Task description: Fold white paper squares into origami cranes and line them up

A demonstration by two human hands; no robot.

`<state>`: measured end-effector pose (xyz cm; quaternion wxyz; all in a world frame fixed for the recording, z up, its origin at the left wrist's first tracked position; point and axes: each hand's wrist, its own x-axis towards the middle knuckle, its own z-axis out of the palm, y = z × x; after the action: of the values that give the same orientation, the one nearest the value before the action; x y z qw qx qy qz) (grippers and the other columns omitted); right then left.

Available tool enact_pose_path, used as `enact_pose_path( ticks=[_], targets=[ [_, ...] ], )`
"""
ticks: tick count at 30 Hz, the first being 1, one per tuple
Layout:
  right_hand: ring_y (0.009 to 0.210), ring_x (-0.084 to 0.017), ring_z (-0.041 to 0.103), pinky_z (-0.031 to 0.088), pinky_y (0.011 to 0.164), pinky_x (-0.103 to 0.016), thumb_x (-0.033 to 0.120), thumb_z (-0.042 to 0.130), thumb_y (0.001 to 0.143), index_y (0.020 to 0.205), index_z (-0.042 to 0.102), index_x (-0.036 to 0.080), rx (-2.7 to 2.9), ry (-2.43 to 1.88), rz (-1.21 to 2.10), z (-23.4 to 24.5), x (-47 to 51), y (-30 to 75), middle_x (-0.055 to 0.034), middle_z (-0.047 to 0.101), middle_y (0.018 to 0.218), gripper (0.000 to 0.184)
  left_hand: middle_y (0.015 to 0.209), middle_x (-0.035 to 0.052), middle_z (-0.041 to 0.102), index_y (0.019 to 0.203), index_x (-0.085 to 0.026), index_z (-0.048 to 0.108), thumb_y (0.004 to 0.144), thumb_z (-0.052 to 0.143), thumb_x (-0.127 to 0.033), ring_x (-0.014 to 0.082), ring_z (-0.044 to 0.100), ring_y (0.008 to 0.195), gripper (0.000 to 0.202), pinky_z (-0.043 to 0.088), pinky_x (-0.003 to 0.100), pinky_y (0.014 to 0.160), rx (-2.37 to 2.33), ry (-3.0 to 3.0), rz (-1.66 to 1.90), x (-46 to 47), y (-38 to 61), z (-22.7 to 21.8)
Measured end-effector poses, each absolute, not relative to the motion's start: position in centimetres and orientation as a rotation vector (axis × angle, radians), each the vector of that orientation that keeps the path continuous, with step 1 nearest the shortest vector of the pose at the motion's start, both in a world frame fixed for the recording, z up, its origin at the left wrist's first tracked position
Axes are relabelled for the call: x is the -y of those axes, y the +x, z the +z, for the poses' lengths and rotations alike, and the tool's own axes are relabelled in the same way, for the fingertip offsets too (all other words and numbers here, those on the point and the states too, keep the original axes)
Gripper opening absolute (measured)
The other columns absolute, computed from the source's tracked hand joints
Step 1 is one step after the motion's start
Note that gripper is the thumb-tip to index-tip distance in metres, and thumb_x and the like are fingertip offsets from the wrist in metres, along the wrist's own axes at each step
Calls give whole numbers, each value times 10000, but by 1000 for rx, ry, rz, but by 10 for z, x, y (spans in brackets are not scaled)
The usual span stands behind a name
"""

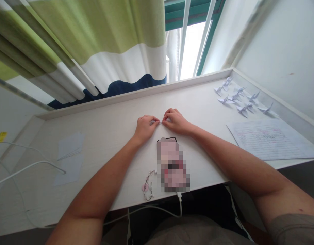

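Observation:
My left hand point(144, 127) and my right hand point(175, 121) meet at the middle of the white desk point(116, 115), fingers curled and pinched together. Between the fingertips shows a small piece of white folded paper point(159, 122), mostly hidden by my fingers. Both hands rest low on the desk surface. Just in front of them lies a phone point(172, 165), plugged into a white cable point(159, 209).
Several folded paper cranes point(240, 97) sit at the far right by the wall. A lined sheet point(269, 137) lies at the right edge. White paper squares point(70, 153) and white cables point(29, 166) lie at the left. A small beaded charm point(147, 186) lies beside the phone. Curtains hang behind.

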<state>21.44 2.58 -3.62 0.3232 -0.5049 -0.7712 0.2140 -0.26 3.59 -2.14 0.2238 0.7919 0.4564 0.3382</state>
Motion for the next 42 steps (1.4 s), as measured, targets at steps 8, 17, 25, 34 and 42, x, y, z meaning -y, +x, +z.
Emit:
enact_pose_path(
  ticks=[8,17,25,34,42],
  targets=[
    [1184,-351,616,522,1113,-579,255,763,910,767,748,230,1918,-1377,677,-28,-26,212,-135,699,1160,145,923,76,796,877,-231,832,891,777,-246,250,724,872,58,592,439,919,-1296,2037,913,-35,-2,-21],
    [1205,-349,605,515,1119,-561,202,766,893,757,771,228,1907,-1482,720,-22,-26,208,-129,678,1200,139,928,80,837,853,-208,806,891,754,-220,234,752,833,66,594,393,855,-1205,1923,876,-37,-2,-17],
    [1211,-351,586,501,1114,-542,224,728,906,767,765,215,1939,-1603,632,-16,-23,200,-128,667,1212,144,989,86,844,892,-190,798,902,727,-222,223,756,864,79,598,376,897,-1232,1909,827,-36,-3,-14],
    [1163,-319,636,503,1119,-520,222,674,920,765,780,213,1876,-1433,775,-20,-28,213,-131,697,1178,188,996,84,837,897,-199,795,899,724,-221,222,755,867,74,594,382,886,-1175,1925,886,-39,-5,-23],
    [1216,-332,635,473,1178,-561,200,755,870,815,820,239,1948,-1363,747,-20,-21,218,-118,714,1225,94,963,69,780,956,-223,796,912,744,-247,239,678,907,72,564,403,910,-1207,2070,900,-36,-6,-22]
  ],
)
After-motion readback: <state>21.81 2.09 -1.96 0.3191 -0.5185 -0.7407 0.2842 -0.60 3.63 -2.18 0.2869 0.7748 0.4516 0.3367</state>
